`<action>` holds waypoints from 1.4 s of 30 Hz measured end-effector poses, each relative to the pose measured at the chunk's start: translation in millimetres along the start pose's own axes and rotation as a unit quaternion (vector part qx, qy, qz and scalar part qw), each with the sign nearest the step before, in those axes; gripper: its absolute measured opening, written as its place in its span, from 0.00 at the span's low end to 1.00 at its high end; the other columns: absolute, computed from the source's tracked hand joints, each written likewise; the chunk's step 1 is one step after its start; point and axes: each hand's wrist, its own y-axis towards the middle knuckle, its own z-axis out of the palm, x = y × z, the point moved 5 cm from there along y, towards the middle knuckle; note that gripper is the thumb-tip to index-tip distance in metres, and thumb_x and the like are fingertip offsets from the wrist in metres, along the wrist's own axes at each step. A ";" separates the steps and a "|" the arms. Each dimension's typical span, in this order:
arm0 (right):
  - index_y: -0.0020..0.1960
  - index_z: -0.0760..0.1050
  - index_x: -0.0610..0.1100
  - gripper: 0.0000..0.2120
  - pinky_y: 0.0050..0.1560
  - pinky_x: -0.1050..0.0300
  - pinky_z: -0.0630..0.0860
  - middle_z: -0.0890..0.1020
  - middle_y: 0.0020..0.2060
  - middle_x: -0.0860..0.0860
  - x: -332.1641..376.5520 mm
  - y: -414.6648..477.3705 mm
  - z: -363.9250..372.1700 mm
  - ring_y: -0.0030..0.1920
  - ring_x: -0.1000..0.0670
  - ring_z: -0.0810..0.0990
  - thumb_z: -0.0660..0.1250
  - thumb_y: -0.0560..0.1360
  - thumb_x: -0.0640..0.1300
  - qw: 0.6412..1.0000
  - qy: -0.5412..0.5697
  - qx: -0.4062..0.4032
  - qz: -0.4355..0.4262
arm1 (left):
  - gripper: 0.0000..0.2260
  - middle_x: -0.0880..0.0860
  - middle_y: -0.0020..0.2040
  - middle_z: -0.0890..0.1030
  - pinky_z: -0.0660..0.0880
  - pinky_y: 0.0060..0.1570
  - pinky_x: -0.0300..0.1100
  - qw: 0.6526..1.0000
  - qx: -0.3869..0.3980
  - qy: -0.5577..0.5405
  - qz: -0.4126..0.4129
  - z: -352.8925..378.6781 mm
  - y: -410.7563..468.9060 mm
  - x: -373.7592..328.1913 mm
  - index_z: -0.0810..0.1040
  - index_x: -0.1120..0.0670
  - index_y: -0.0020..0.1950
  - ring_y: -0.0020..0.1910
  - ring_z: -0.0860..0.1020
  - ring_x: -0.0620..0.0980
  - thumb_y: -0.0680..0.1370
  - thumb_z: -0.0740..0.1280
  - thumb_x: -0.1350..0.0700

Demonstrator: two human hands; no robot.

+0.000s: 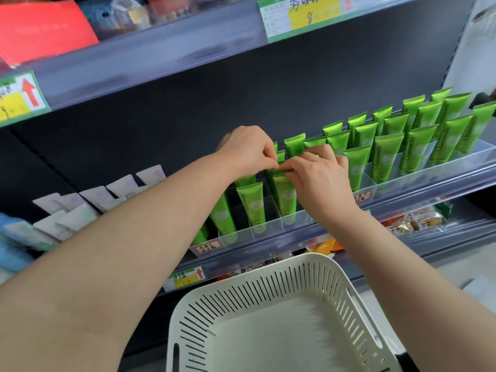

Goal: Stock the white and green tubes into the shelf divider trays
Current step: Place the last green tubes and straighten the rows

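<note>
Rows of green tubes (413, 146) stand upright in clear shelf divider trays (268, 226) along the middle shelf. White tubes (118, 187) stand in rows at the left of the same shelf. My left hand (245, 150) and my right hand (319, 174) meet above one green tube (285, 196) in the front of a tray. Both hands pinch the crimped top end of that tube, which stands upright in its slot. Neighbouring green tubes (252, 204) stand just left of it.
A white slotted basket (359, 315) sits below my hands, with nothing visible inside it. Price labels (300, 14) hang on the upper shelf edge. Snack packets (413, 221) lie on the lower shelf. A red card (43, 30) lies on the top shelf.
</note>
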 end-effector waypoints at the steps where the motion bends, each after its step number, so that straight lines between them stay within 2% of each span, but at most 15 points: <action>1: 0.52 0.81 0.52 0.08 0.47 0.49 0.63 0.82 0.43 0.52 -0.6 0.1 -1.4 0.58 0.43 0.73 0.66 0.75 0.48 1.000 0.005 0.001 -0.001 | 0.05 0.39 0.37 0.80 0.71 0.44 0.41 1.000 -0.001 -0.007 -0.004 -1.2 0.4 0.3 0.85 0.45 0.43 0.44 0.77 0.44 0.72 0.74 0.46; 6: 0.50 0.81 0.51 0.06 0.44 0.51 0.61 0.83 0.44 0.53 -18.8 0.3 -21.0 0.55 0.42 0.74 0.68 0.75 0.46 0.999 0.020 -0.035 0.025 | 0.05 0.40 0.39 0.82 0.77 0.47 0.44 0.998 -0.021 -0.065 -0.012 -5.0 6.3 0.0 0.84 0.45 0.40 0.45 0.79 0.43 0.69 0.75 0.45; 13: 0.51 0.81 0.50 0.07 0.43 0.51 0.64 0.81 0.46 0.49 -57.5 -2.2 -40.0 0.53 0.40 0.73 0.67 0.75 0.43 0.994 0.001 -0.052 0.101 | 0.01 0.37 0.37 0.79 0.77 0.50 0.44 0.995 -0.051 -0.087 -0.022 -0.2 21.3 -17.2 0.84 0.45 0.42 0.48 0.79 0.45 0.71 0.73 0.51; 18: 0.52 0.81 0.49 0.07 0.43 0.49 0.67 0.80 0.47 0.48 -61.0 1.2 -39.7 0.52 0.40 0.73 0.68 0.75 0.44 0.995 -0.015 -0.050 0.086 | 0.08 0.43 0.53 0.83 0.71 0.51 0.39 0.995 -0.055 -0.074 -0.021 3.9 41.3 -34.1 0.84 0.44 0.53 0.56 0.78 0.48 0.76 0.69 0.52; 21: 0.54 0.80 0.49 0.09 0.45 0.48 0.68 0.79 0.50 0.48 -60.6 1.6 -35.6 0.54 0.40 0.73 0.69 0.74 0.44 0.997 -0.024 -0.031 0.071 | 0.09 0.44 0.57 0.82 0.68 0.51 0.39 0.998 -0.034 -0.049 -0.026 14.0 54.6 -44.3 0.83 0.43 0.55 0.59 0.77 0.50 0.77 0.68 0.52; 27: 0.56 0.79 0.50 0.10 0.45 0.50 0.64 0.80 0.51 0.50 -61.7 0.1 -30.4 0.56 0.42 0.72 0.67 0.75 0.47 0.997 -0.035 0.005 0.061 | 0.06 0.46 0.52 0.83 0.72 0.52 0.43 0.999 -0.029 -0.009 -0.042 28.0 64.2 -51.8 0.84 0.45 0.51 0.56 0.78 0.52 0.75 0.71 0.52; 34: 0.57 0.78 0.49 0.14 0.45 0.50 0.64 0.79 0.53 0.49 -62.3 0.5 -30.6 0.55 0.41 0.71 0.66 0.74 0.38 0.995 -0.057 -0.006 0.084 | 0.08 0.46 0.53 0.83 0.72 0.52 0.43 0.998 -0.034 0.010 -0.060 23.3 57.0 -38.6 0.85 0.45 0.50 0.56 0.78 0.53 0.75 0.69 0.55; 39: 0.60 0.78 0.50 0.15 0.49 0.49 0.65 0.78 0.56 0.51 -58.5 -2.1 -26.8 0.61 0.43 0.68 0.66 0.74 0.40 0.993 -0.078 0.027 0.081 | 0.07 0.45 0.53 0.83 0.74 0.52 0.44 0.998 -0.016 0.007 -0.065 20.7 50.5 -35.9 0.84 0.45 0.49 0.55 0.78 0.53 0.74 0.69 0.55; 42: 0.56 0.81 0.49 0.12 0.51 0.46 0.66 0.77 0.57 0.49 -59.6 -2.6 -30.9 0.61 0.42 0.68 0.68 0.73 0.43 0.993 -0.084 0.020 0.085 | 0.05 0.42 0.47 0.83 0.74 0.49 0.42 0.997 -0.054 -0.030 -0.041 10.6 47.2 -41.4 0.85 0.46 0.47 0.51 0.79 0.49 0.74 0.70 0.50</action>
